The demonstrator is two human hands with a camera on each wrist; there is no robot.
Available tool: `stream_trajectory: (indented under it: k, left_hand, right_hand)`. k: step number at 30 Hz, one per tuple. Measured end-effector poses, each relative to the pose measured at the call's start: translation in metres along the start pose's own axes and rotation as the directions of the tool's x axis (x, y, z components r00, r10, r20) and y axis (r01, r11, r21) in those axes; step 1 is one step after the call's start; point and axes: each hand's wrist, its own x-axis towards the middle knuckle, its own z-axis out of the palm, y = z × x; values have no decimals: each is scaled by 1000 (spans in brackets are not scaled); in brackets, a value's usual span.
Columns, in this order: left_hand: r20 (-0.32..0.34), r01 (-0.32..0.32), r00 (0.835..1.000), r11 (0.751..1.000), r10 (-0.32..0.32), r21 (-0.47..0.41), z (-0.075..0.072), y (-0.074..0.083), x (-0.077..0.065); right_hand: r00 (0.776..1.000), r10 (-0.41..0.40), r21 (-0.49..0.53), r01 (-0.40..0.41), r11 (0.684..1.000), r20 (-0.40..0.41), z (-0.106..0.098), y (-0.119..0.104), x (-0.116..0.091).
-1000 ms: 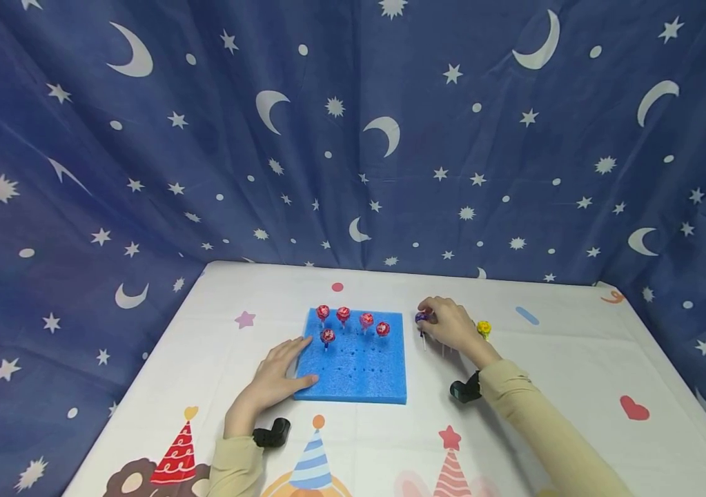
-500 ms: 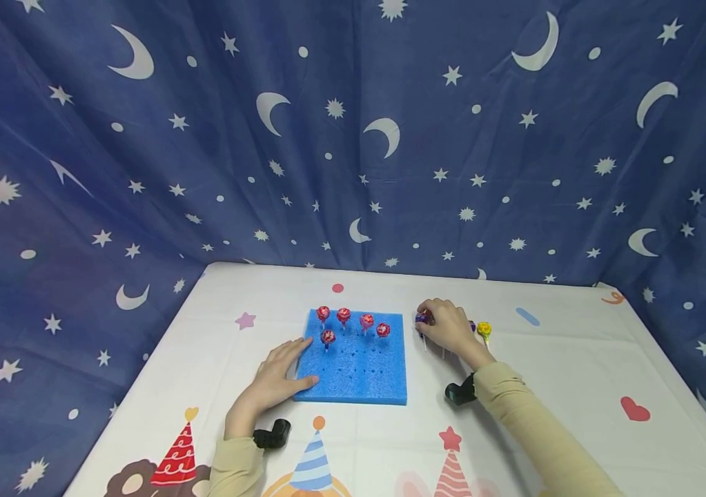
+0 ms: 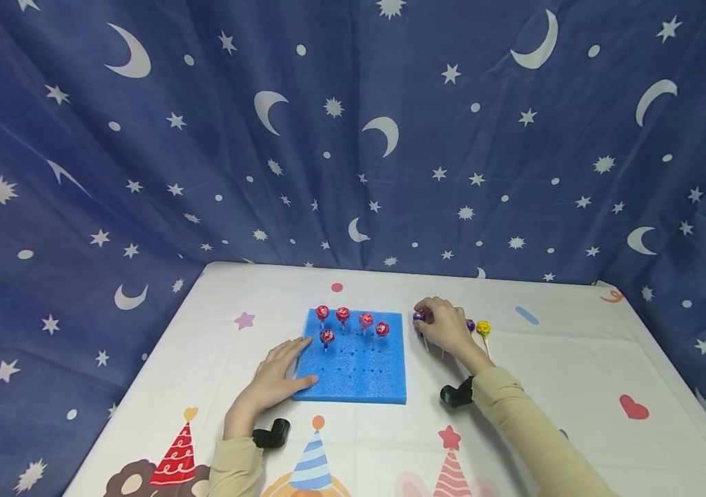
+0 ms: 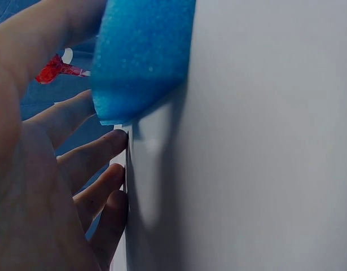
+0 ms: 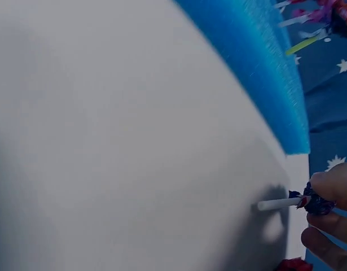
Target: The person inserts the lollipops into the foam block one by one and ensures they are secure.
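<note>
With thumb and fingertips, my right hand point(image 3: 448, 330) pinches the dark purple wrapped head of a lollipop point(image 3: 419, 317) right of the foam board. In the right wrist view that lollipop's point(image 5: 319, 204) white stick points left, just over the tabletop. My left hand point(image 3: 270, 381) rests against the left side of the blue foam board point(image 3: 359, 386), fingers spread, thumb at its front left part. In the left wrist view a corner of the foam point(image 4: 142, 62) lies beside the thumb and index finger. Several red-wrapped lollipops point(image 3: 343, 315) stand upright in the board's back holes.
Another purple lollipop point(image 3: 470, 325) and a yellow lollipop point(image 3: 484, 327) lie beyond my right wrist. A red wrapper point(image 5: 294, 265) shows at the bottom of the right wrist view. A blue star-and-moon curtain point(image 3: 415, 207) hangs behind the printed white tablecloth point(image 3: 576, 359).
My right hand has shifted slightly left, holding the purple lollipop, and its forearm has swung left. More of the other purple lollipop and the yellow one shows. My left hand stays put.
</note>
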Motion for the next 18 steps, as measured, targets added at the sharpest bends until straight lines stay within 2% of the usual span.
stream_trajectory:
  k: [8, 13, 18]
  left_hand:
    - [2, -1, 1000, 1000, 1, -3, -1, -1, -1]
    - [-1, -7, 1000, 1000, 7, 0, 0, -1, 0]
    - [1, -8, 1000, 1000, 8, 2, 0, -1, 1]
  right_hand:
    - [998, -7, 150, 16, 989, -58, -4, -10, -10]
    - [998, -3, 214, 17, 977, -67, -7, -14, -18]
    - [997, 2, 300, 22, 954, -81, -10, -18, -28]
